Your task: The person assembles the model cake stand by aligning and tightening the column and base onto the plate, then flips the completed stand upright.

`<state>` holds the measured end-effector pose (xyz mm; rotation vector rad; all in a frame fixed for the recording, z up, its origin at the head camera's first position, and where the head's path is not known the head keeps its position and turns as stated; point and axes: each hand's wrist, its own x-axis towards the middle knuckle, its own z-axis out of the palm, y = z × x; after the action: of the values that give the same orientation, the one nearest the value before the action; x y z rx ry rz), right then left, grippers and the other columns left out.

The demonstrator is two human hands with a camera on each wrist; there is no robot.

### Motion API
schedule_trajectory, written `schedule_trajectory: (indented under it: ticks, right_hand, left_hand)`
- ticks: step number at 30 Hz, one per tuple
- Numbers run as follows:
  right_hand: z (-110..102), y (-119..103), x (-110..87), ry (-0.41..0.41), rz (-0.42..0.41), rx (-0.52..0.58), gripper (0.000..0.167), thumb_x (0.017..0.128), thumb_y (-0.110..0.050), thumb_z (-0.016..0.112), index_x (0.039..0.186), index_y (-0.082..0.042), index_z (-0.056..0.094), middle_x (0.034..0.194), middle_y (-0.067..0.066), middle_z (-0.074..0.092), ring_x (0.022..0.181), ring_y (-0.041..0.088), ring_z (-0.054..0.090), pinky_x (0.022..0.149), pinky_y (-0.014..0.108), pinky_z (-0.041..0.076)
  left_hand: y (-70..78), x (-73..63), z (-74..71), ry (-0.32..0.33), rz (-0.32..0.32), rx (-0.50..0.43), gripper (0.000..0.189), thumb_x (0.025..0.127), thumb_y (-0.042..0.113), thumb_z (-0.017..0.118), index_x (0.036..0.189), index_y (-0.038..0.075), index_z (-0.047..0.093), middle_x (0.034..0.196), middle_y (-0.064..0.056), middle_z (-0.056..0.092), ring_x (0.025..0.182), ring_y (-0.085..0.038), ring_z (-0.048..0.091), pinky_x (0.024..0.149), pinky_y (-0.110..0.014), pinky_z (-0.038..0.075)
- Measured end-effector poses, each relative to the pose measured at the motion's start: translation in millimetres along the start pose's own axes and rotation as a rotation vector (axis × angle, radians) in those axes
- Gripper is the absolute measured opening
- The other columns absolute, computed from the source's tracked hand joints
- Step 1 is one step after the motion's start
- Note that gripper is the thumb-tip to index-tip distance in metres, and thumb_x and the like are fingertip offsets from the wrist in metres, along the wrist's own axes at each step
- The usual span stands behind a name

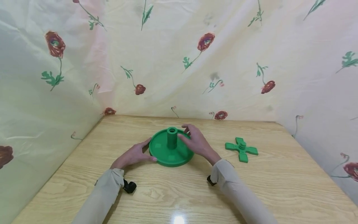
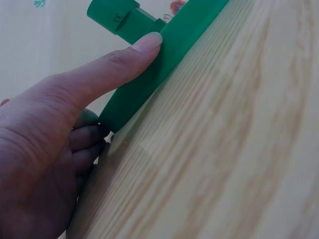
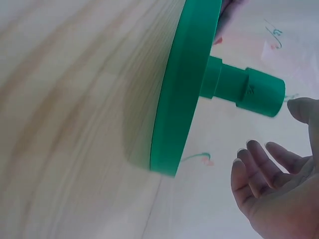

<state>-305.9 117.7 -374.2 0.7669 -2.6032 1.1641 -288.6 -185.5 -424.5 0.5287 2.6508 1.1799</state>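
And here's the green post (image 1: 172, 140), upright in the round tray (image 1: 171, 164) between the hands, the right hand (image 1: 195, 142) nearer, fingers loosely spread, empty, while the left hand (image 1: 135, 154) grips the rim.

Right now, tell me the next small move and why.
Probably reach the right hand toward the cross-shaped piece: that hand holds nothing, the piece lies untouched to the right, the upright tube has an open top, and the left hand holds the round base at its rim.
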Motion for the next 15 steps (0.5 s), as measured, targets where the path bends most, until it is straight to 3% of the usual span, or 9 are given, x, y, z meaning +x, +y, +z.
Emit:
schedule_trajectory:
  ticks: [6, 15]
  right_hand:
    - [-18, 8, -16.2, 0.020, -0.006, -0.023, 0.045, 0.105, -0.020, 0.063, 0.142, 0.004, 0.052, 0.120, 0.023, 0.060, 0.107, 0.036, 0.060, 0.089, 0.052, 0.052]
    - [-43, 27, -37.6, 0.059, 0.008, -0.050, 0.044, 0.105, -0.017, 0.063, 0.141, 0.006, 0.052, 0.122, 0.025, 0.060, 0.109, 0.041, 0.059, 0.091, 0.058, 0.051]
  left_hand:
    - [-1.5, 0.8, -0.3, -0.003, 0.015, 0.003, 0.114, 0.083, 0.053, 0.084, 0.166, 0.007, 0.020, 0.165, -0.023, 0.028, 0.152, -0.042, 0.024, 0.117, -0.063, 0.027]
    - [-0.4, 0.3, 0.7, -0.001, -0.013, -0.009, 0.116, 0.081, 0.055, 0.085, 0.166, 0.011, 0.020, 0.168, -0.018, 0.024, 0.153, -0.040, 0.021, 0.118, -0.063, 0.025]
